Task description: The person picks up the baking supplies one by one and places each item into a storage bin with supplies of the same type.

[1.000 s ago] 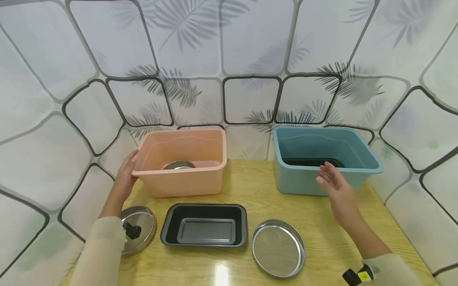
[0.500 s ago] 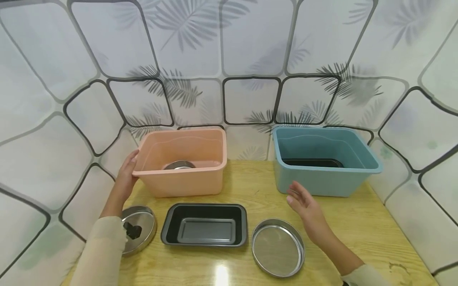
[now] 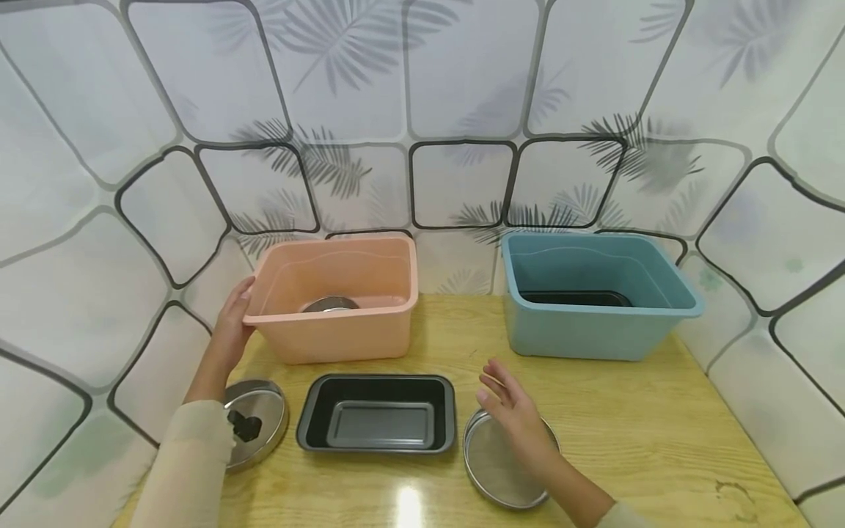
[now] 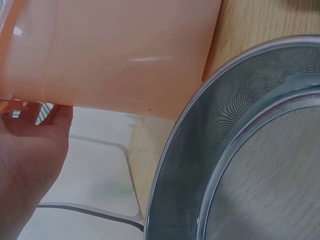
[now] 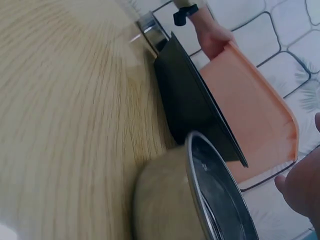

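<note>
Pink bin point(image 3: 337, 341), one of two, is grasped by left grip point(image 3: 232, 321); released right grip point(image 3: 520, 419) overhangs one sieve point(image 3: 491, 462).

From where I stand: long sleeves, plain pale cream. Left sleeve point(image 3: 188, 466) matte, lightly creased near the cuff, which ends short of the left hand point(image 3: 231, 328); that hand bare. At the cuff, a small wrist camera point(image 3: 247, 427), black, blocky in outline. Right hand point(image 3: 518, 418) bare too; right sleeve point(image 3: 623, 518) just a cream corner, same shade.
</note>
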`<state>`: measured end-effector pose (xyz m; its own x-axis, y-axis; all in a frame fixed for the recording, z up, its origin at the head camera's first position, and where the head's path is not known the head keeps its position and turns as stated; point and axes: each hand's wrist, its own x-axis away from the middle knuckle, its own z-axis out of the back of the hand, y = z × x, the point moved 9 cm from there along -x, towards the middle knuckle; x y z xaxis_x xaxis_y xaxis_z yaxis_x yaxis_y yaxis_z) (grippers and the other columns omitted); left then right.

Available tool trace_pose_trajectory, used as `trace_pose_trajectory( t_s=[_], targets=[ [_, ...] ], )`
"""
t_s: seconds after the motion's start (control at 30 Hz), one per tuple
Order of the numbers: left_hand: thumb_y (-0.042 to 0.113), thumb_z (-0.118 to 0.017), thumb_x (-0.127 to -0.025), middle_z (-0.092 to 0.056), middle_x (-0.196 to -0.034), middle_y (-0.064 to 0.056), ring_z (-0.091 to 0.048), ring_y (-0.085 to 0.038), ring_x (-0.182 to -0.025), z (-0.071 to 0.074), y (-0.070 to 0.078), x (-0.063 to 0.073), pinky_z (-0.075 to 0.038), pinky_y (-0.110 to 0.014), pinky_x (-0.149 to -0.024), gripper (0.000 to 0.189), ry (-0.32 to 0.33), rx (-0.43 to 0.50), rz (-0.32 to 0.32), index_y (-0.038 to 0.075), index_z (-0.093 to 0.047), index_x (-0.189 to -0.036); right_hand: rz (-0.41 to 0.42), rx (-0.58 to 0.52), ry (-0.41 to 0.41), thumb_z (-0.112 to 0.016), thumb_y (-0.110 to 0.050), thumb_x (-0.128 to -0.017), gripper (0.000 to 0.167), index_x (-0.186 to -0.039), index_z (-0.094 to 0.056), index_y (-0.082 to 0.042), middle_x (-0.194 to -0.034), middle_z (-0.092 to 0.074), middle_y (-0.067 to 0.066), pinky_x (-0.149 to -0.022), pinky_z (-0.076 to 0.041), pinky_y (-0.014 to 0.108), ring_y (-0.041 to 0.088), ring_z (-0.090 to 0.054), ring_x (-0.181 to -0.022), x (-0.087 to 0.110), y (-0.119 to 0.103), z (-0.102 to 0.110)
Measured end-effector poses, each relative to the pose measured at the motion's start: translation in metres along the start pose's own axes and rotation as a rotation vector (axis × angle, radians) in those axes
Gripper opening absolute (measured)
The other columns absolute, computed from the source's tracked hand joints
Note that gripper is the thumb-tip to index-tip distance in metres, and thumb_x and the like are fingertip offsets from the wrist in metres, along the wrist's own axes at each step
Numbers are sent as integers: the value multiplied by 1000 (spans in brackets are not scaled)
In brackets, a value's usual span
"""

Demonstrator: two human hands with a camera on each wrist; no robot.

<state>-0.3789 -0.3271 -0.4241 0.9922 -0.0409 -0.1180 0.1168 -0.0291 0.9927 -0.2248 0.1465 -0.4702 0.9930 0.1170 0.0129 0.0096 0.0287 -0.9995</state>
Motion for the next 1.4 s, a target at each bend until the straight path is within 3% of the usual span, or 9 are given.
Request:
trace_pose_trajectory(
  t_s=[0.23,0.5,1.0,1.2,1.4],
  targets=[
    [41,-30,-111,-19,-163,-16,-33,-23,-141,-2,1,-1,-42,-14,-98,59,-7,0,-13,19,-15,-163,-18,-67,21,-63,-25,-101,75,-160,-20,-8,-163,-30,12,-121,-27,48,33,-28,-151,5,5,-20],
    [42,-31,-110,-20,-162,-16,-36,-21,-140,-1,1,1,-43,-14,-97,60,4,-9,-8,18,-15,-163,-30,-125,0,-63,-24,-100,77,-160,-19,-4,-166,-22,18,-120,-23,60,39,-21,-152,5,11,-42],
    [43,-31,-110,-23,-162,-14,-41,-15,-134,3,-1,0,-44,-12,-95,59,25,-31,3,19,-17,-163,-81,-224,50,-69,-22,-96,82,-160,-20,-3,-166,-18,21,-123,-14,54,39,-14,-154,-6,22,-61],
    [43,-32,-110,-22,-162,-14,-37,-21,-138,3,-1,1,-43,-13,-95,59,21,-18,6,21,-17,-163,-89,-246,64,-65,-16,-98,76,-158,-21,2,-165,-17,24,-123,-17,50,41,-14,-153,-9,27,-65],
    [41,-30,-110,-22,-162,-14,-36,-19,-139,1,0,1,-43,-16,-99,58,23,-8,2,20,-18,-162,-97,-270,48,-61,-12,-99,72,-157,-21,6,-164,-19,26,-123,-18,50,40,-17,-152,-10,31,-69]
  ],
)
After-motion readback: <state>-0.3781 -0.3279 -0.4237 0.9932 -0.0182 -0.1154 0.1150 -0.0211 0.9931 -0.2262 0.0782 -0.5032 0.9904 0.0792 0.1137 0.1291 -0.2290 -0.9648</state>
